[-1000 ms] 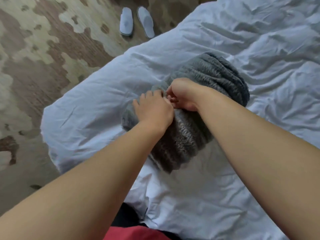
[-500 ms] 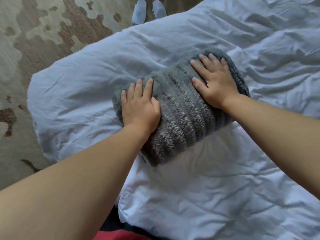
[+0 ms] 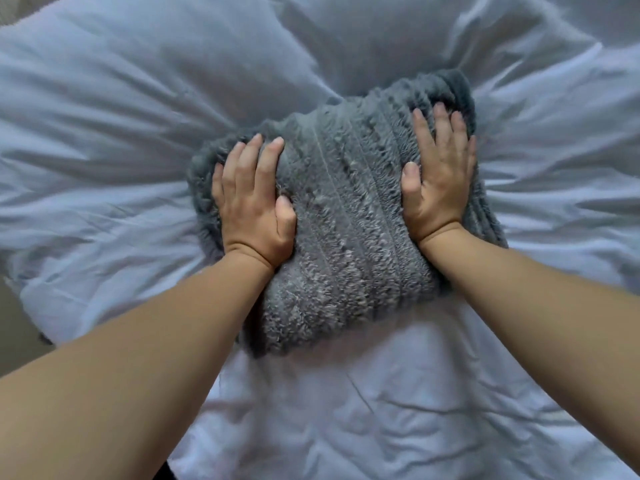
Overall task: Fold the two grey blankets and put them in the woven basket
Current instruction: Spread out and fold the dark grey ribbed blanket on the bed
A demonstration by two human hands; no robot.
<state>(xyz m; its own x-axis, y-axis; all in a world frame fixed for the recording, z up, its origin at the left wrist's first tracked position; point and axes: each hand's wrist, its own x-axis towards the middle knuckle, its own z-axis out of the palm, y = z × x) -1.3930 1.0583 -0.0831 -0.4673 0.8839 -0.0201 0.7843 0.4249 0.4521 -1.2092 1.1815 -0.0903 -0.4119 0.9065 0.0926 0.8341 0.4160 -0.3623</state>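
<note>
Two forearms run up from the near edge across the bed (image 3: 346, 420), its white cover creased.

Left hand (image 3: 254, 209): flat on the left end of the blanket (image 3: 346, 220). Its fingers (image 3: 249, 161) are straight and slightly spread, the thumb lies toward the middle, and it grips nothing, only presses.

Right hand (image 3: 438, 181): the same on the right end, palm down, fingertips close to the far right corner, nothing held.

Change: a second ago both hands were bunched together at the middle of the bundle, pinching at an edge. Half a second ago they had parted and lay flat. Now they are wider apart, one at each end, and the view has come in over the bed so the floor is almost out of frame.

Blanket: a thick folded grey pad lying on the bed under both palms, with a bare ribbed strip between them. The cover's creases pull in toward it, so weight looks to be going down.

Reading: the fold on this one looks finished and is being flattened; lifting it comes next. Neither a basket nor a second blanket is in view.
</note>
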